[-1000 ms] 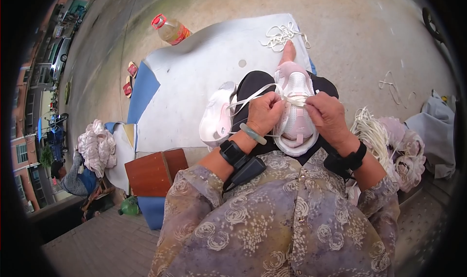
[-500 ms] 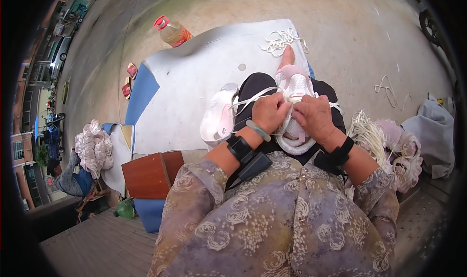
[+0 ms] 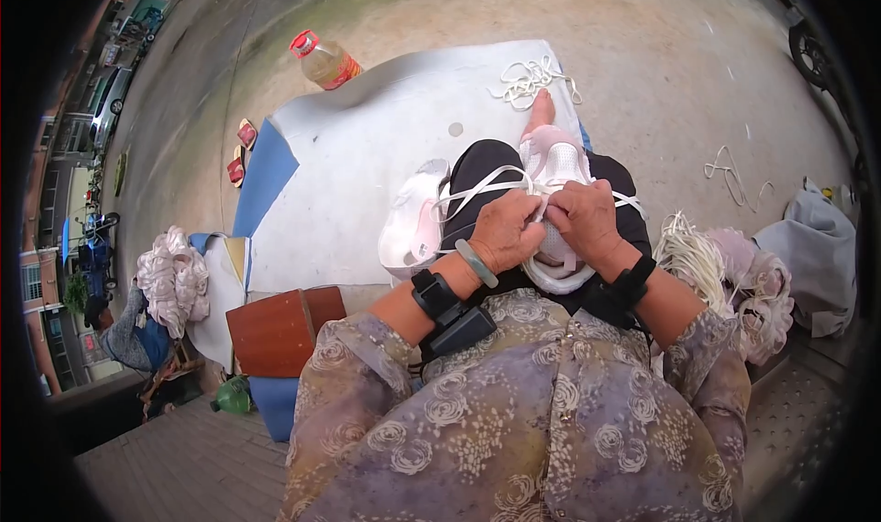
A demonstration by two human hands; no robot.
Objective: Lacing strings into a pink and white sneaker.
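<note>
A pale pink and white sneaker (image 3: 556, 169) rests on my lap over dark trousers. My left hand (image 3: 503, 231) and my right hand (image 3: 585, 216) sit close together on its upper, each pinching a flat white shoelace (image 3: 477, 190) that runs out sideways from the shoe. A second matching sneaker (image 3: 411, 221) lies on its side just left of my left knee, on the white mat (image 3: 367, 155). Both wrists wear black bands, and a green bangle is on the left one.
A plastic bottle of yellow liquid (image 3: 323, 60) lies at the mat's far corner. Loose white laces (image 3: 528, 80) sit near my bare foot, more laces (image 3: 684, 247) and pink shoes at my right. A brown wooden stool (image 3: 280, 329) stands at my left, sandals (image 3: 240, 150) beyond.
Both hands have drawn closer together and nearer to me on the shoe's upper, with the laces now pulled out taut to either side.
</note>
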